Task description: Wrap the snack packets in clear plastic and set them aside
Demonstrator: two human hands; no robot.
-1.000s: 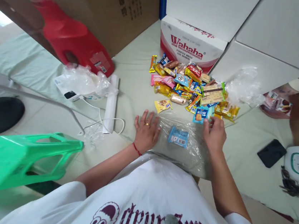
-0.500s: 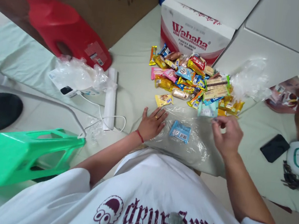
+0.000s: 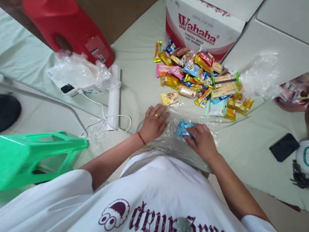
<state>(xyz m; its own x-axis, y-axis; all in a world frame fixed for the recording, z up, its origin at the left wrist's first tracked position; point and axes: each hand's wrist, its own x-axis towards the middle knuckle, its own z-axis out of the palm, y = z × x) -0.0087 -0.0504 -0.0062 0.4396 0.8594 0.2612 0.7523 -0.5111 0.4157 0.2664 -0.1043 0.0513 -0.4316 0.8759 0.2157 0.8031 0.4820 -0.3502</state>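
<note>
A clear plastic bag [image 3: 173, 144] lies flat on the pale green cloth in front of me. My left hand [image 3: 153, 123] rests open and flat on the bag's left edge, a ring on one finger. My right hand [image 3: 200, 140] lies on the bag, its fingers curled over a blue snack packet [image 3: 183, 128] that lies inside or on the bag. Beyond the bag spreads a pile of several coloured snack packets [image 3: 200, 82], with a yellow packet [image 3: 170, 98] nearest my left hand and a pale blue packet [image 3: 216, 109] turned face down at the pile's near edge.
A red-and-white Wahaha carton [image 3: 200, 28] and white boxes [image 3: 286, 38] stand behind the pile. Crumpled plastic [image 3: 259, 77] lies at its right. A white roll [image 3: 114, 96], cable and bagged device [image 3: 75, 75] lie left. A green stool [image 3: 24, 157] and a red stool [image 3: 61, 23] lie left. A black phone [image 3: 284, 147] lies right.
My right hand left the pale blue packet at the pile's edge, pulled back from the pile and came down onto the blue packet on the bag. My left hand stayed put.
</note>
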